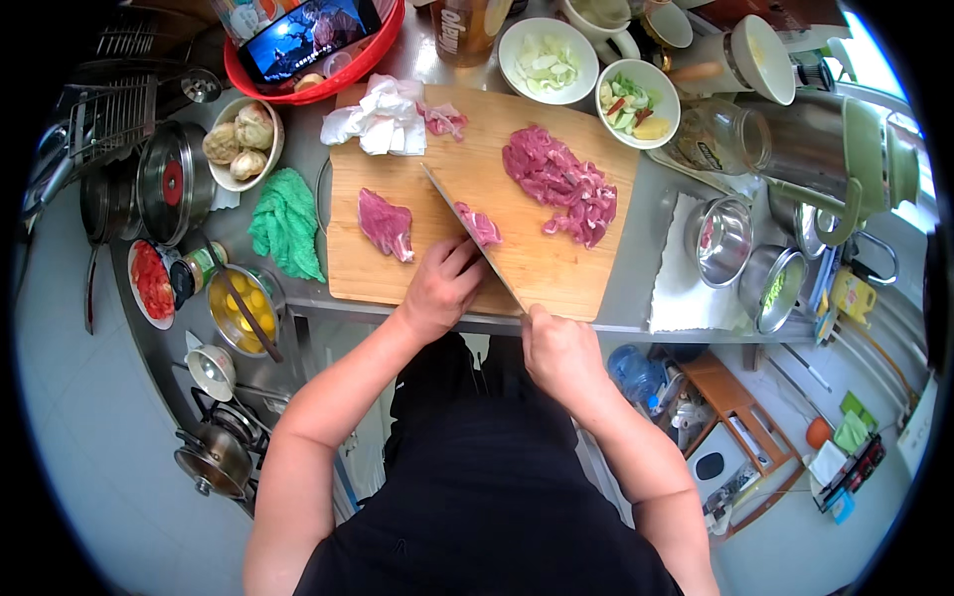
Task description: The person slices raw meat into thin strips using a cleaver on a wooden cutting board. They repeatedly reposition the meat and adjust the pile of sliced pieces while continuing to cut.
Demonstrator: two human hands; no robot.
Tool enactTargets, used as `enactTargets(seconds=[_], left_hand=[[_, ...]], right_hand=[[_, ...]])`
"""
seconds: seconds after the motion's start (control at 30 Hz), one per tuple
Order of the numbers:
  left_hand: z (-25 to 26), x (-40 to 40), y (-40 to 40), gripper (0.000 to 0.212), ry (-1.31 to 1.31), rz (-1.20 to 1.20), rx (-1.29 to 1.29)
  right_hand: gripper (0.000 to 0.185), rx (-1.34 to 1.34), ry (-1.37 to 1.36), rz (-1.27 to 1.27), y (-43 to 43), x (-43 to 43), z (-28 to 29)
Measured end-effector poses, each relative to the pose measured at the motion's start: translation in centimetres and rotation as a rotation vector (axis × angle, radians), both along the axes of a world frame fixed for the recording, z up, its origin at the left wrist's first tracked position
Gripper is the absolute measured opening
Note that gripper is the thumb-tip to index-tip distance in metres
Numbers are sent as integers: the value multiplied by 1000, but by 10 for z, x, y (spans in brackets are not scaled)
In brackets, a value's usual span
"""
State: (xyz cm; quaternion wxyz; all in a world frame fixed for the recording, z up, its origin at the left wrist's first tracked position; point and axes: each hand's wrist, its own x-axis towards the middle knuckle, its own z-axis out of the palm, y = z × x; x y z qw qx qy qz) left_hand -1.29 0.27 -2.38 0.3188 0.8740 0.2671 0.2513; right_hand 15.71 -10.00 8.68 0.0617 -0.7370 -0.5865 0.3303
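Observation:
My right hand [563,357] is closed around the handle of a kitchen knife [477,242], whose blade slants up and left over a wooden cutting board [402,287]. Against the blade's left side rest the bent fingers of my left hand [443,287]; whether they pinch any meat beneath is hidden. A small piece of raw meat [481,225] lies just right of the blade. Farther left on the board is a larger raw chunk [386,225], and at the right a pile of sliced meat [563,186]. Crumpled white paper towels [384,115] sit at the board's top left beside a pinkish scrap [445,121].
Bowls of sliced scallion [548,61] and mixed aromatics [637,104] stand beyond the board. Left are a green cloth [287,223], a bowl of garlic [246,141] and a metal bowl of eggs [242,309]. Metal bowls [719,242] stand right; a red basket [313,89] holds a phone.

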Motion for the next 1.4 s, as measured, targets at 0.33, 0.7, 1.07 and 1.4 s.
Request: enactTargets(seconds=[0.33,0.7,1.07,1.4], left_hand=[[8,-5,-3,35,-1,79,99],[4,-5,-1,39,41,37,71],[0,-4,2,38,12,20,30],[2,-4,-2,34,5,22,2]], right_hand=[[14,56,-31,-75,-33,25,30],[13,-68,28,-47,-58,0,50],[16,-68,35,-6,-38,4,39],[14,-28,18,16,-1,-4,-2]])
